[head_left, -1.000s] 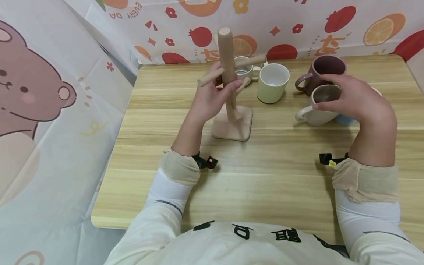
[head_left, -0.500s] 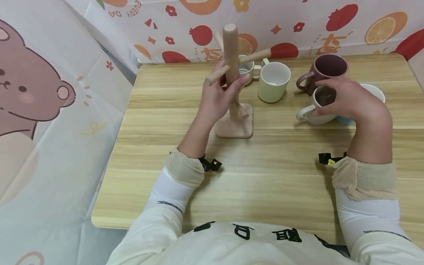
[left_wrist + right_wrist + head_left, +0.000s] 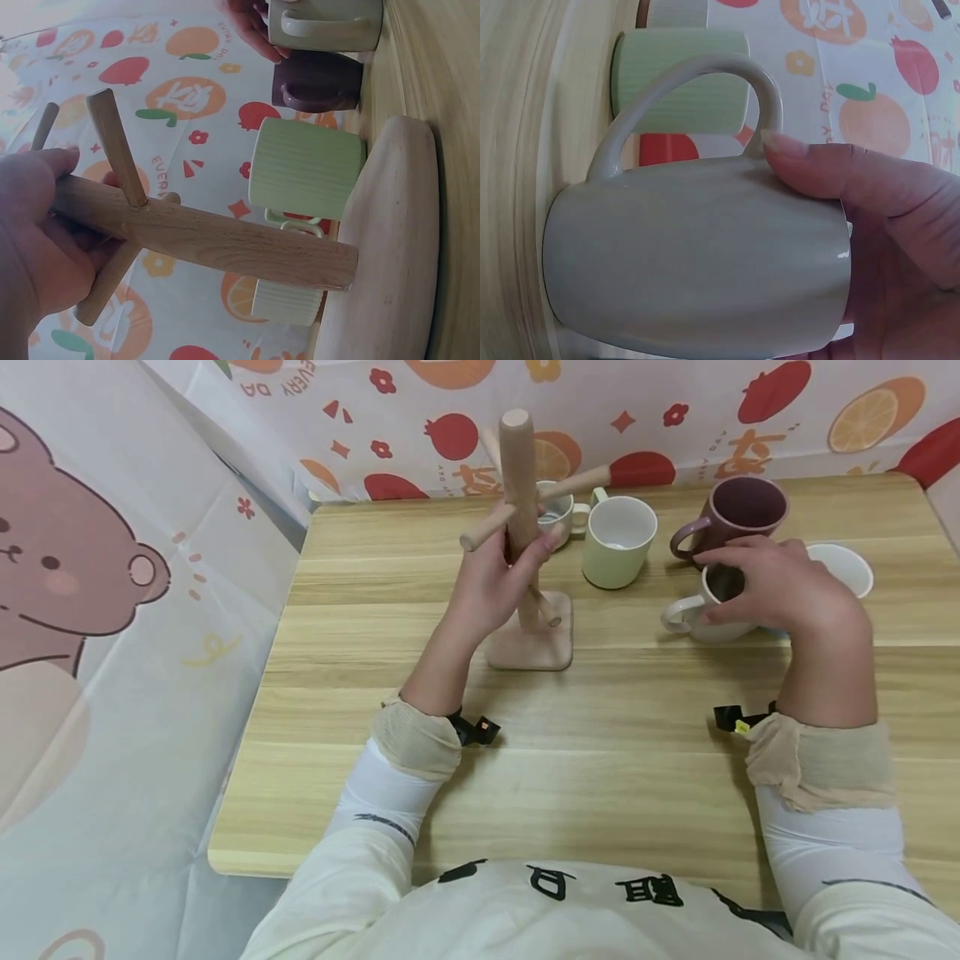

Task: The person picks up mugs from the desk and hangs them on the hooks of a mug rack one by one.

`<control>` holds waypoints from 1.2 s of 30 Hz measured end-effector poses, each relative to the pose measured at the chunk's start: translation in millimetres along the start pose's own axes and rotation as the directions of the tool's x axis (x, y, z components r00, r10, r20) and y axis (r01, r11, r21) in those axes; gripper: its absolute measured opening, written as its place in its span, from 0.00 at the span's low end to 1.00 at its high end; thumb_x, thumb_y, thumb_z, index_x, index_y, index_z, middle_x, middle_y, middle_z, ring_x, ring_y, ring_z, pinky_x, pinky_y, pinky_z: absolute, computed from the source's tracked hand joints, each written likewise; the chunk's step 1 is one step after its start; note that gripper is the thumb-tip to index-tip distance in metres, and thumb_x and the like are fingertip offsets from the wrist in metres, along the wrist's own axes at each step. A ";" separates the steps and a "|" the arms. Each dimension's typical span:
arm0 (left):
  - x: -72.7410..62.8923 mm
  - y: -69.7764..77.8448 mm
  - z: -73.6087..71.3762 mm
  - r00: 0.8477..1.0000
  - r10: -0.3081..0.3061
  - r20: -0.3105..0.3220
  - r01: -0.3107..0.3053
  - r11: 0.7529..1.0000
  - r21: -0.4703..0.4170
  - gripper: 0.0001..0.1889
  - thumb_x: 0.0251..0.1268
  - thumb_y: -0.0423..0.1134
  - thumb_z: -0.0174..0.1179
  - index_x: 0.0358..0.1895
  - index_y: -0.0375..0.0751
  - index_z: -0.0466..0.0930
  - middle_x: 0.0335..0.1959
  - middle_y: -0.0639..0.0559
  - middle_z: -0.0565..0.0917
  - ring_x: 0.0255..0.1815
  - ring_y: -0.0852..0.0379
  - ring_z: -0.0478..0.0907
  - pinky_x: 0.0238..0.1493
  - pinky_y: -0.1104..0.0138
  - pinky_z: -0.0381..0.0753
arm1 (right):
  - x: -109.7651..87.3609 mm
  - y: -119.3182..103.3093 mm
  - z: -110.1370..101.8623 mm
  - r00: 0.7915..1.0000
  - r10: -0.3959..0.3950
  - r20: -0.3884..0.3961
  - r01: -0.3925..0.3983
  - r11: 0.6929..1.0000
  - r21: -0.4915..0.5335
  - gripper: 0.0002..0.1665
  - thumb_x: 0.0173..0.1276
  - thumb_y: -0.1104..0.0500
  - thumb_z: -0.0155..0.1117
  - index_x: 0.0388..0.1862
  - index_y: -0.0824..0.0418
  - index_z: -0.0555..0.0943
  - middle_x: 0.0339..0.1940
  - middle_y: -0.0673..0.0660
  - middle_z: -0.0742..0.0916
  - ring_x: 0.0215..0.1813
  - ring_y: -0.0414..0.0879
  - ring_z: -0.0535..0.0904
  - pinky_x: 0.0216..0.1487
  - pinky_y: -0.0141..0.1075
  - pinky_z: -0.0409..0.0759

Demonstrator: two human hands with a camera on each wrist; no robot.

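— What is your left hand point(image 3: 491, 578) doing?

— It is curled around the post of a wooden stand point(image 3: 517, 460), a thick upright rod with pegs branching from it. My thumb crosses the front of the post, just below the upper pegs. Under my hand, a shorter-looking peg juts out low down, and the square base with rounded corners sits on the table point(image 3: 600, 793).

— And your right hand point(image 3: 787, 585)?

— It comes over a pale grey mug point(image 3: 697, 255) from above and grips it near the rim. My thumb presses the side closest to me, beside the top of the handle; my fingers go over the far side, their tips partly hidden. The mug is upright below my palm, its handle pointing toward my left hand.

— What surrounds them?

— Just beyond my right hand is a plum-coloured mug point(image 3: 738, 518), its handle also to the left. To the right of that hand, partly covered by it, is a white-rimmed mug point(image 3: 843, 567). Between my hands, slightly farther away, stands a light green mug point(image 3: 617, 552). Beyond my left hand, partly behind the post, is a whitish ribbed mug point(image 3: 285, 302). Fruit-printed cloth point(image 3: 577, 410) hangs behind everything.
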State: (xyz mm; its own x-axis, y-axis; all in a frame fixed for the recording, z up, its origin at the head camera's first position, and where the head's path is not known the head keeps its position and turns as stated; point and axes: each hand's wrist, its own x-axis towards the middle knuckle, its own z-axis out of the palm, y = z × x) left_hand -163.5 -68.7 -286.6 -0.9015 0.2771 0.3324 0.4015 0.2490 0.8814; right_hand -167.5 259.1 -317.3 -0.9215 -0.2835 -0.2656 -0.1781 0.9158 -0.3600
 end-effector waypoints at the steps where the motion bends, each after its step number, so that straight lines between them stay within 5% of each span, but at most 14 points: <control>1: 0.3 -0.1 -0.4 1.000 0.000 0.003 0.000 1.000 -0.007 0.15 0.70 0.32 0.58 0.55 0.29 0.71 0.42 0.42 0.78 0.36 0.57 0.76 0.41 0.68 0.77 | 0.6 -2.3 0.3 1.000 -0.006 0.000 0.006 1.000 -0.004 0.49 0.55 0.44 0.75 0.74 0.55 0.67 0.73 0.72 0.64 0.61 0.76 0.58 0.51 0.65 0.64; 5: 0.8 0.0 -1.8 1.000 -0.004 0.031 0.005 0.999 -0.035 0.16 0.71 0.32 0.57 0.56 0.28 0.69 0.38 0.41 0.78 0.36 0.55 0.77 0.41 0.67 0.78 | 2.9 -10.4 3.8 1.000 -0.023 0.015 0.023 0.999 0.027 0.48 0.55 0.45 0.75 0.73 0.56 0.67 0.72 0.73 0.65 0.63 0.77 0.57 0.55 0.67 0.62; 10: 1.2 0.6 -3.2 0.998 -0.004 0.065 0.007 0.999 -0.041 0.19 0.72 0.32 0.55 0.61 0.30 0.65 0.46 0.38 0.76 0.40 0.55 0.78 0.45 0.66 0.79 | 5.8 -17.8 9.4 0.998 0.023 0.051 -0.026 0.999 0.047 0.50 0.54 0.43 0.76 0.73 0.54 0.65 0.71 0.72 0.63 0.65 0.78 0.56 0.55 0.71 0.63; 23: 1.2 -9.3 -3.0 0.996 -0.001 0.094 0.013 0.991 -0.133 0.20 0.71 0.26 0.53 0.63 0.28 0.65 0.53 0.37 0.74 0.42 0.50 0.79 0.46 0.64 0.81 | 8.8 -28.2 13.5 0.998 -0.014 0.069 0.015 1.000 -0.007 0.42 0.55 0.46 0.73 0.68 0.51 0.69 0.64 0.70 0.67 0.61 0.75 0.59 0.49 0.65 0.70; 27: 0.9 -17.6 -3.1 0.995 0.000 0.097 0.013 0.991 -0.133 0.20 0.71 0.31 0.56 0.63 0.31 0.68 0.47 0.38 0.78 0.41 0.53 0.80 0.46 0.64 0.81 | 6.6 -29.6 15.2 0.996 -0.066 0.061 0.064 0.998 0.022 0.39 0.56 0.49 0.73 0.66 0.52 0.70 0.62 0.68 0.69 0.59 0.69 0.65 0.50 0.61 0.71; 31: 2.1 -28.6 -3.8 0.993 0.068 0.099 -0.057 0.992 -0.109 0.19 0.69 0.33 0.60 0.60 0.34 0.70 0.43 0.42 0.80 0.39 0.55 0.78 0.42 0.65 0.79 | 4.3 -33.1 17.6 0.987 -0.151 0.047 0.147 0.986 0.078 0.36 0.55 0.53 0.73 0.63 0.52 0.72 0.59 0.64 0.72 0.57 0.59 0.68 0.52 0.53 0.70; 36: -4.8 -27.1 -11.6 0.991 0.121 0.055 -0.116 0.990 -0.084 0.23 0.67 0.33 0.61 0.64 0.35 0.71 0.60 0.42 0.77 0.55 0.54 0.78 0.47 0.63 0.83 | 3.7 -41.2 19.4 0.970 -0.239 0.033 0.233 0.965 0.120 0.34 0.53 0.55 0.75 0.60 0.52 0.74 0.56 0.60 0.75 0.57 0.54 0.67 0.52 0.50 0.69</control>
State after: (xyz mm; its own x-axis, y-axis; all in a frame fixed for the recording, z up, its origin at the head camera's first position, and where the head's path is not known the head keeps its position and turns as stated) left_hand -172.0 -87.5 -308.2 -0.8360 0.3562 0.4173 0.4884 0.1366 0.8619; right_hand -156.9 214.8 -320.7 -0.8404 -0.5033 -0.2011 -0.3453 0.7832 -0.5171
